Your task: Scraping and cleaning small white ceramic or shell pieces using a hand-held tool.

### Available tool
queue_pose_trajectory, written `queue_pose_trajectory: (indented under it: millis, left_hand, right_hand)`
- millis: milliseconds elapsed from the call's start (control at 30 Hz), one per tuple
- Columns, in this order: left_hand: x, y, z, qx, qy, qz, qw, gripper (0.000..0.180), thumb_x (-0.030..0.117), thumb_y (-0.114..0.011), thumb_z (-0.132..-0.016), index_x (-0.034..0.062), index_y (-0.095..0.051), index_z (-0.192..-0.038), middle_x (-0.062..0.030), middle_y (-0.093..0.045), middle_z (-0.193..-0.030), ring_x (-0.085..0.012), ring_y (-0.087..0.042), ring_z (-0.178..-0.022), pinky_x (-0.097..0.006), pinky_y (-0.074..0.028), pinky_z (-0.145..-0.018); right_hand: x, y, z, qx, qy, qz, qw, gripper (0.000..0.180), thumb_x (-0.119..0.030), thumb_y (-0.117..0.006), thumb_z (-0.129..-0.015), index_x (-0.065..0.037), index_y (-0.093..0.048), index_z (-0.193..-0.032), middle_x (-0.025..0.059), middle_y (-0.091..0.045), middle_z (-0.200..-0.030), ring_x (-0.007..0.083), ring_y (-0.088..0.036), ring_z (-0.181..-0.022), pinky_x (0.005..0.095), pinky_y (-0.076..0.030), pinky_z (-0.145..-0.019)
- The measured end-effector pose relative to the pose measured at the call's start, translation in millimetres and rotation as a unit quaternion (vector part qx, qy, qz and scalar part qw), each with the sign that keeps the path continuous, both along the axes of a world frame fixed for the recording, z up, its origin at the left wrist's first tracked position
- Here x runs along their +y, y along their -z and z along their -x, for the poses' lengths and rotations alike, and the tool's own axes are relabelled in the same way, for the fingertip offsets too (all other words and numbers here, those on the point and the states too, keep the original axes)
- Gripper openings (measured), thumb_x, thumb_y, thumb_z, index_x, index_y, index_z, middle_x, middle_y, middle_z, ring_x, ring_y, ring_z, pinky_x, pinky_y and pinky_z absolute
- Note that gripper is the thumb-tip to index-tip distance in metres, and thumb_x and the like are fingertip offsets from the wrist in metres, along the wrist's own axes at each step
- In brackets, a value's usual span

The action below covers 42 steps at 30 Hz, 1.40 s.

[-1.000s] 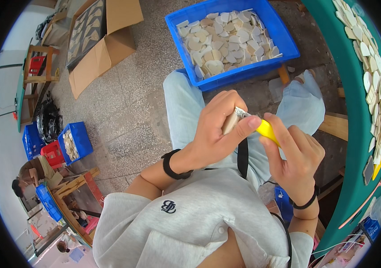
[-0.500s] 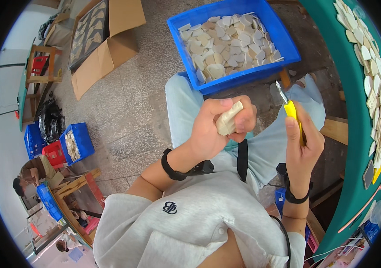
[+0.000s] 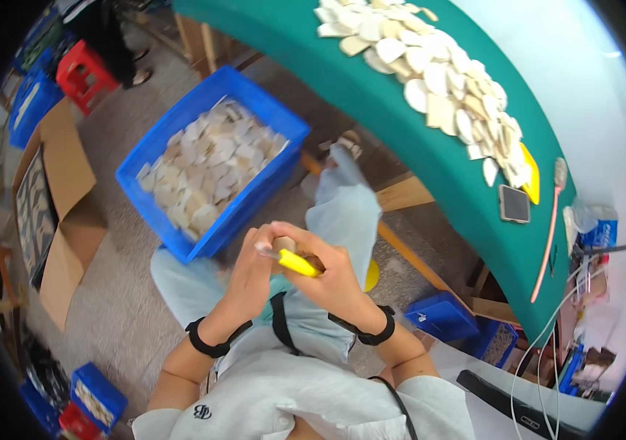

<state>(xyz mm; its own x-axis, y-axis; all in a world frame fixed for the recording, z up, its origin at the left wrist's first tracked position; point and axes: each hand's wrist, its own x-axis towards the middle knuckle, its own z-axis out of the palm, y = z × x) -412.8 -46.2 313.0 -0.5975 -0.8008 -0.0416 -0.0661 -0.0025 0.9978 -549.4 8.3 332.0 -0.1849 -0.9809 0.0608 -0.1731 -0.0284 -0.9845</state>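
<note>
In front of my lap my two hands meet. My right hand (image 3: 336, 279) is closed round a yellow-handled knife (image 3: 300, 264), its blade pointing left toward my other hand. My left hand (image 3: 248, 268) is curled at the blade, closed on a small pale cream piece (image 3: 282, 243) that shows only partly between the fingers. Whether the blade touches the piece I cannot tell. Just beyond my hands stands a blue bin (image 3: 153, 224) heaped with flat pale pieces (image 3: 207, 165).
A curved green table (image 3: 393, 139) on the right bears a pile of pale pieces (image 3: 445, 73), a phone (image 3: 514, 204), a yellow object (image 3: 530, 172) and a thin pink stick (image 3: 547, 238). At left lie an open cardboard box (image 3: 71, 213), a red stool (image 3: 84, 77) and a standing person (image 3: 100, 37).
My view has turned right, showing more of the green table. My right hand has brought the knife over to my left hand, which earlier held the pale piece apart from it.
</note>
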Motion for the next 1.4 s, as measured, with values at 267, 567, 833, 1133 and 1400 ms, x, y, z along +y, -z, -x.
queue_pose_trajectory:
  millis: [267, 567, 833, 1133, 1400]
  left_hand:
    - [-37.3, 2.8, 32.2, -0.047, 0.046, 0.076, 0.995, 0.046, 0.033, -0.031, -0.098, 0.0010, -0.043, -0.128, -0.0118, -0.050, -0.121, -0.0186, -0.044, -0.109, -0.031, -0.037, -0.091]
    - [-67.4, 75.4, -45.1, -0.143, 0.010, -0.179, 0.973, 0.036, 0.013, -0.034, -0.094, 0.0083, -0.042, -0.129, -0.0107, -0.060, -0.099, -0.0178, -0.059, -0.071, -0.032, -0.042, -0.085]
    - [-204.1, 202.1, -85.6, -0.466, 0.011, 0.087, 0.880, 0.042, 0.015, -0.052, -0.081, 0.0091, -0.048, -0.122, -0.0214, -0.046, -0.120, -0.0378, -0.045, -0.113, -0.043, -0.039, -0.093]
    - [-335.9, 350.0, -7.0, -0.561, -0.060, 0.192, 0.803, 0.042, 0.010, -0.053, -0.079, 0.0131, -0.051, -0.121, -0.0121, -0.045, -0.125, -0.0292, -0.043, -0.117, -0.042, -0.044, -0.090]
    - [-340.1, 370.1, -10.7, -0.507, -0.087, 0.049, 0.856, 0.040, 0.027, -0.066, -0.078, 0.0067, -0.051, -0.110, -0.0150, -0.058, -0.106, -0.0305, -0.058, -0.095, -0.040, -0.048, -0.078]
  right_hand:
    - [-38.3, -36.7, 163.4, -0.036, 0.341, 0.105, 0.933, 0.028, -0.026, -0.059, -0.089, -0.001, -0.062, -0.100, 0.0008, -0.058, -0.062, 0.0021, -0.035, -0.044, 0.0178, -0.025, -0.040]
    - [-72.9, 7.3, 179.0, 0.229, 0.215, -0.024, 0.949, 0.030, -0.019, -0.056, -0.090, 0.001, -0.058, -0.112, 0.0031, -0.062, -0.075, 0.0014, -0.041, -0.050, 0.0171, -0.032, -0.045]
    - [-57.8, 91.5, 115.6, 0.513, -0.017, 0.031, 0.858, 0.030, -0.001, -0.068, -0.071, -0.007, -0.066, -0.101, 0.0103, -0.059, -0.068, 0.0281, -0.055, -0.055, 0.0334, -0.042, -0.051]
    - [-78.6, 90.1, 114.1, 0.493, 0.000, 0.013, 0.870, 0.016, -0.005, -0.067, -0.077, 0.000, -0.065, -0.092, 0.0125, -0.058, -0.066, 0.0273, -0.054, -0.054, 0.0338, -0.041, -0.050]
    - [-88.3, 89.3, 106.4, 0.498, -0.001, -0.006, 0.867, 0.017, -0.008, -0.068, -0.077, 0.000, -0.066, -0.092, 0.0122, -0.064, -0.076, 0.0277, -0.058, -0.062, 0.0338, -0.046, -0.060]
